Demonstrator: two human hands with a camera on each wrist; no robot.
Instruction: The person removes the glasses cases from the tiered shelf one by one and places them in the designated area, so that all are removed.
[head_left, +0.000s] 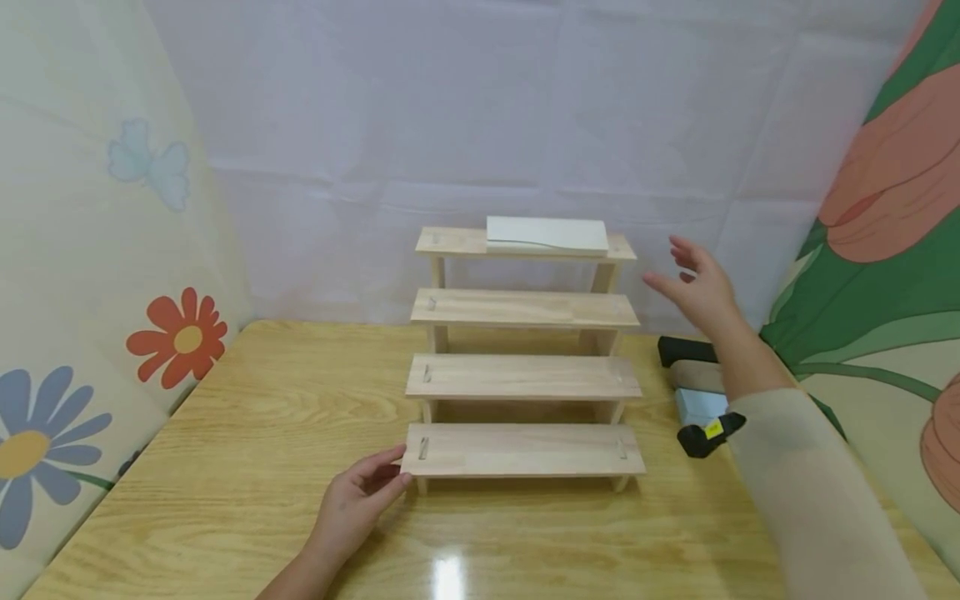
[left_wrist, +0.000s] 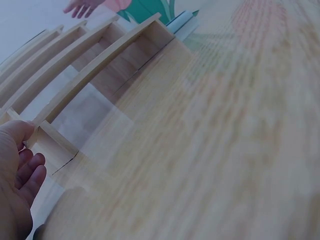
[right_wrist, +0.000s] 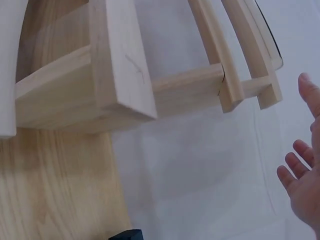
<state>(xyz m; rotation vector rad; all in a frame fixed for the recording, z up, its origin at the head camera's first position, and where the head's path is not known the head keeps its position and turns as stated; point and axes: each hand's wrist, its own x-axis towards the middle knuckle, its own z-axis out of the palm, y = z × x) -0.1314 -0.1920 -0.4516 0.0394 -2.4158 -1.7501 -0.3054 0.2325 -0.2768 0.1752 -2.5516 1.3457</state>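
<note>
A pale wooden stand with several stepped shelves (head_left: 523, 377) stands upright on the table. My left hand (head_left: 348, 504) is at the left end of its lowest shelf, thumb by the front corner and fingers at the end edge. The left wrist view shows that thumb (left_wrist: 19, 131) against the board's end, with the other fingers curled below. Off the stand's right side, level with the upper shelves, my right hand (head_left: 697, 287) hangs in the air with fingers apart and holds nothing. On the top shelf lies a flat white object (head_left: 547, 235), its kind unclear.
Right of the stand, partly behind my right forearm, lie a black object (head_left: 684, 352), a light blue box (head_left: 697, 406) and a black item with a yellow label (head_left: 711, 433). White cloth (head_left: 480, 108) hangs behind the wood-grain table (head_left: 300, 392); flowered cloth hangs at both sides.
</note>
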